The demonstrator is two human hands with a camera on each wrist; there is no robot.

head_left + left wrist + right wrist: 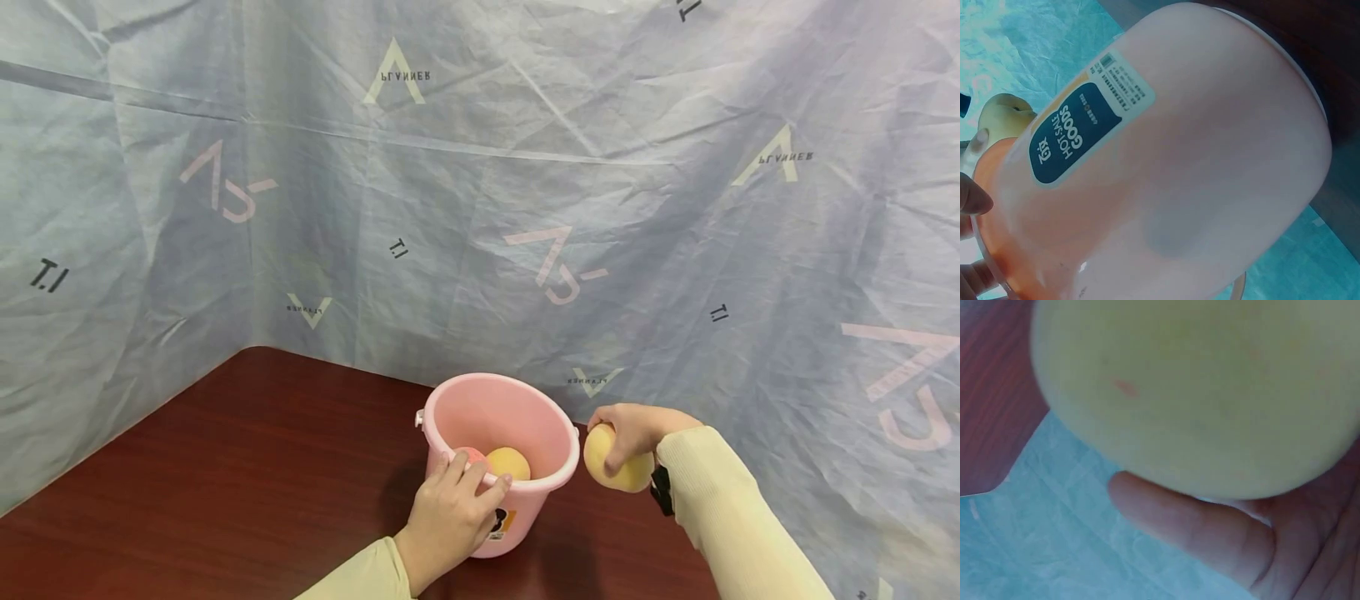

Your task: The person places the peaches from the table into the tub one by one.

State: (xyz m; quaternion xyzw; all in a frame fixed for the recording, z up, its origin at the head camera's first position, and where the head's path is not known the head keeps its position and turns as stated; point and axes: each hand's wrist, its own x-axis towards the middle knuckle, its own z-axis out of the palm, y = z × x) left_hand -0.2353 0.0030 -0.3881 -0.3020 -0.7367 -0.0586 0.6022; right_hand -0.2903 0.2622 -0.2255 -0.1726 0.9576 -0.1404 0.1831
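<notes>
A pink bucket [491, 408] stands on the table, tilted slightly in the head view. My left hand [450, 517] grips its near rim, fingers reaching over the edge and thumb alongside. Inside lie a reddish-pink round fruit [472, 457], partly hidden by those fingers, and a yellow round fruit [510, 463]. Just right of the bucket, my right hand [641, 427] holds a yellow peach [632, 475] up beside the rim. That peach [1197, 394] fills much of the right wrist view, with the thumb [1191, 528] against its side.
The dark red wooden table [247, 467] extends to the left of the bucket. A grey-blue printed cloth [465, 208] hangs close behind the table and along its sides. A label [1088, 119] is stuck on the bucket's outer wall.
</notes>
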